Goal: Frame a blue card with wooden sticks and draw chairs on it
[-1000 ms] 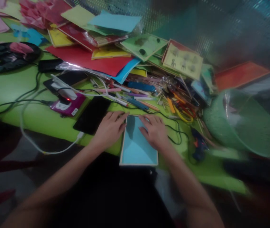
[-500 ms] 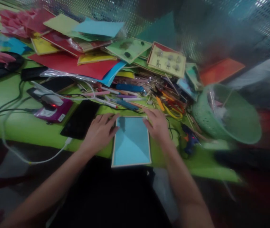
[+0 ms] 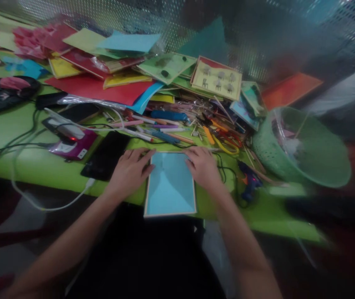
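Observation:
A light-blue card panel (image 3: 170,187) with thin pale wooden strips along its edges lies at the table's front edge. Beside its upper left corner is my left hand (image 3: 130,170), fingers stretched forward and spread, index tip at the corner and thumb at the left strip. My right hand (image 3: 204,166) rests at the upper right corner, fingers extended along the top strip, the thumb over the card. Neither hand is visibly wrapped round the panel. Any small piece under the fingertips is too blurred to make out.
Beyond the panel lie pens, orange-handled pliers (image 3: 208,132) and yellow-handled scissors (image 3: 227,144). A glue gun (image 3: 250,180) and green basket (image 3: 317,153) are on the right. A black phone (image 3: 105,155) and purple power adapter (image 3: 74,147) with cables sit left. Coloured cards (image 3: 96,87) are piled behind.
My right hand has shifted left, closer to the panel's upper right corner, with its fingers now at the top strip. My left hand stays at the left corner. The view has moved slightly.

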Demonstrator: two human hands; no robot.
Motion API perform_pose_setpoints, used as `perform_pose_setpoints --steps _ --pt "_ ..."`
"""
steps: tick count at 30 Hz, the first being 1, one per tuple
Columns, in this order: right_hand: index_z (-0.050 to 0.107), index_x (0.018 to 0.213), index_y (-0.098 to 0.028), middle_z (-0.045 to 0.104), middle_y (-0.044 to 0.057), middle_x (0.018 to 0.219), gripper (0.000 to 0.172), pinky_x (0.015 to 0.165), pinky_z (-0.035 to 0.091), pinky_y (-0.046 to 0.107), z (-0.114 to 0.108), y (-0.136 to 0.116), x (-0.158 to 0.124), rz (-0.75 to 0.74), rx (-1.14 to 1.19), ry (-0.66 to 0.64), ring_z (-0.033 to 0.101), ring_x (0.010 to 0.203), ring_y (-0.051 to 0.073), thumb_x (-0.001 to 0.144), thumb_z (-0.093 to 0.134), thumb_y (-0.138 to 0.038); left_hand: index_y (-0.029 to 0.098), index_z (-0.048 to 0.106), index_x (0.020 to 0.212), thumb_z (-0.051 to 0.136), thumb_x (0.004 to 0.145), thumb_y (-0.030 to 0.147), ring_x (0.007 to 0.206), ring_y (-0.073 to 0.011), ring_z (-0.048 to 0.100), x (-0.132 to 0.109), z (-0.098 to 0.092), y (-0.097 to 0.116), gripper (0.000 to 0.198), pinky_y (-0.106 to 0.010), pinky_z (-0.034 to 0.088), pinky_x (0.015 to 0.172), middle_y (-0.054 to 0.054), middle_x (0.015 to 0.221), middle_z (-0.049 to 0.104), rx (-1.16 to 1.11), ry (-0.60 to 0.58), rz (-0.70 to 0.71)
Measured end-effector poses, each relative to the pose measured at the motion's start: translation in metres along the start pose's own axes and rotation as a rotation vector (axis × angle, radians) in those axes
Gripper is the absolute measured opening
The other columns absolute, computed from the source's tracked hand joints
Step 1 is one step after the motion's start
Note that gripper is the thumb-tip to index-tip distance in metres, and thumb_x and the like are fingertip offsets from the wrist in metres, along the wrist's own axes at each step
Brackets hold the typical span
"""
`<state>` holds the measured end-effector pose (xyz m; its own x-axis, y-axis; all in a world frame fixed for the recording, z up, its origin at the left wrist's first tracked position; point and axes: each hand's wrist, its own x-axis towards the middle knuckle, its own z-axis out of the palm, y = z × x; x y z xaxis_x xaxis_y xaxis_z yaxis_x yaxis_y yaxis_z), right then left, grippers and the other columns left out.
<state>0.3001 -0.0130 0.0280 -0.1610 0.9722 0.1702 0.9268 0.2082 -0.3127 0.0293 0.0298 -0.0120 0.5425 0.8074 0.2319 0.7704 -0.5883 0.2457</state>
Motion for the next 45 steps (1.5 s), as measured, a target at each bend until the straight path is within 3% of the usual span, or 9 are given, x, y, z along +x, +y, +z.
perform_pose_setpoints --steps 6,13,19,30,35,40,45 --pt "0.072 0.137 -0.019 0.073 0.014 0.132 0.037 0.102 0.049 0.052 0.002 -0.005 0.001 0.017 -0.057 -0.078 0.060 0.123 0.034 0.104 0.055 -0.022 0.027 0.061 0.150 0.048 0.107 0.041 0.127 -0.0392 0.060 0.001 0.000 0.001 0.047 -0.060 0.050 0.106 -0.017 0.140 0.065 -0.005 -0.006 -0.015" --pt "0.072 0.136 -0.017 0.073 0.015 0.132 0.036 0.104 0.048 0.050 0.004 -0.006 0.001 0.017 -0.059 -0.052 0.061 0.125 0.034 0.103 0.056 -0.021 0.022 0.061 0.150 0.047 0.107 0.039 0.129 -0.0393 0.059 0.001 0.000 0.001 0.048 -0.061 0.049 0.109 -0.019 0.141 0.065 -0.017 -0.005 -0.015" --pt "0.063 0.148 -0.018 0.068 0.016 0.143 0.045 0.109 0.046 0.053 0.011 -0.006 0.000 -0.052 -0.041 0.009 0.057 0.131 0.035 0.103 0.056 -0.024 0.023 0.053 0.156 0.047 0.107 0.041 0.133 -0.0378 0.057 0.001 0.001 -0.001 0.053 -0.060 0.047 0.112 -0.019 0.143 0.064 -0.040 0.010 -0.023" --pt "0.068 0.142 -0.019 0.070 0.016 0.141 0.041 0.106 0.049 0.054 0.019 -0.015 -0.001 -0.057 -0.059 -0.041 0.061 0.126 0.036 0.103 0.059 -0.027 0.020 0.060 0.149 0.046 0.108 0.041 0.130 -0.0369 0.058 0.001 -0.001 0.000 0.048 -0.056 0.047 0.108 -0.018 0.141 0.065 -0.027 0.001 -0.012" --pt "0.066 0.146 -0.021 0.071 0.015 0.140 0.044 0.107 0.049 0.052 0.010 -0.005 -0.001 -0.048 -0.001 0.070 0.062 0.126 0.034 0.104 0.055 -0.026 0.019 0.061 0.146 0.048 0.107 0.040 0.128 -0.0368 0.059 0.000 0.000 0.000 0.046 -0.054 0.048 0.107 -0.017 0.141 0.066 -0.035 0.019 -0.016" --pt "0.075 0.129 -0.020 0.076 0.013 0.125 0.032 0.103 0.051 0.048 -0.007 0.006 -0.002 0.033 0.060 0.190 0.066 0.117 0.032 0.106 0.055 -0.027 0.021 0.061 0.139 0.048 0.107 0.044 0.130 -0.0357 0.059 -0.002 0.001 -0.003 0.041 -0.054 0.046 0.109 -0.015 0.141 0.067 -0.058 0.044 -0.023" --pt "0.080 0.115 -0.020 0.079 0.011 0.111 0.022 0.097 0.052 0.045 -0.009 0.005 -0.002 0.040 0.072 0.133 0.069 0.107 0.031 0.103 0.061 -0.023 0.018 0.062 0.129 0.049 0.107 0.045 0.124 -0.0357 0.062 -0.003 0.002 -0.007 0.038 -0.053 0.047 0.107 -0.016 0.131 0.070 -0.066 0.070 -0.031"
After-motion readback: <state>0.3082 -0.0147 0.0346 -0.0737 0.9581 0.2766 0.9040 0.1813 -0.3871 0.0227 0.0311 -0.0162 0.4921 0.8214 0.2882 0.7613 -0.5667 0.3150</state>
